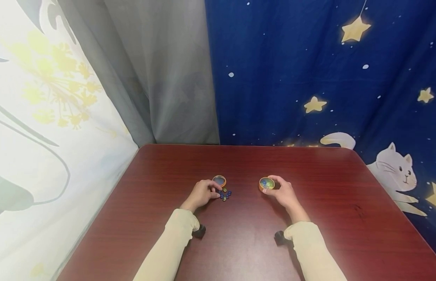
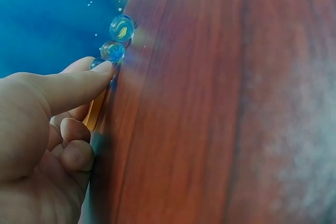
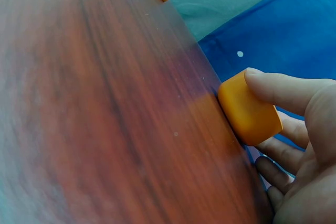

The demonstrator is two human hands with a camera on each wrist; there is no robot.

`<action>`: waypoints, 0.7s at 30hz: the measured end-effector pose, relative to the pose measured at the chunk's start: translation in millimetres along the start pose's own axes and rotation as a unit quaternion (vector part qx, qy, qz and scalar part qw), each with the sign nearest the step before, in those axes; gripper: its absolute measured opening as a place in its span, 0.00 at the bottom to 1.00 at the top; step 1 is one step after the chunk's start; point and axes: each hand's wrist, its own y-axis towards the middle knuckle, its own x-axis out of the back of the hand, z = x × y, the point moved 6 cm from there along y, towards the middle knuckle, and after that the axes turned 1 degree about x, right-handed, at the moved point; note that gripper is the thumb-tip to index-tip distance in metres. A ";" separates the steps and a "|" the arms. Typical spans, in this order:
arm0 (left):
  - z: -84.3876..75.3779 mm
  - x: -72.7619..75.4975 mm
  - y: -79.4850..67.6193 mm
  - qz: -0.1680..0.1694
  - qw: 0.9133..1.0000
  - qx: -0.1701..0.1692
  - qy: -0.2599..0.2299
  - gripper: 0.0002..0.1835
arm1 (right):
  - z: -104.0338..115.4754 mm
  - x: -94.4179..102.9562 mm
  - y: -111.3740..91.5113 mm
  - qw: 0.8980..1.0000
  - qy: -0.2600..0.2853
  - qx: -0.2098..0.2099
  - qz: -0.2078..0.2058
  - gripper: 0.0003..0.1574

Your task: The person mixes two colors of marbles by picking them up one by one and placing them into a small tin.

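My left hand (image 1: 203, 192) is over a small cluster of glass marbles (image 1: 224, 198), some blue and some yellowish. In the left wrist view, its thumb and forefinger pinch a blue marble (image 2: 98, 63), partly hidden behind the thumb. Two more clear marbles with coloured swirls, the nearer one (image 2: 112, 51) close to the thumb tip, rest on the table beyond. My right hand (image 1: 284, 192) grips a round orange container (image 3: 247, 109) by its sides, thumb on the near side. Several marbles (image 1: 266, 183) show inside it from above.
A shallow orange-rimmed round piece (image 1: 219, 176), like a lid, lies just behind the marbles by the left fingers. The dark red wooden table (image 1: 246, 242) reaches back to a grey curtain (image 1: 176, 78) and a blue star-patterned curtain (image 1: 274, 58).
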 end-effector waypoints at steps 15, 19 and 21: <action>0.9 1.7 -2.1 0.004 0.999 0.025 -0.034 0.08 | 0.5 -0.5 -0.2 1.000 0.007 -0.002 0.005 0.39; 0.2 2.2 -2.2 0.001 0.999 0.017 -0.032 0.07 | 1.2 -0.5 -0.6 1.000 0.006 -0.004 0.003 0.38; 0.1 2.6 -1.9 -0.001 0.999 0.014 -0.030 0.07 | 1.4 -0.2 -0.7 1.000 0.007 -0.004 0.003 0.38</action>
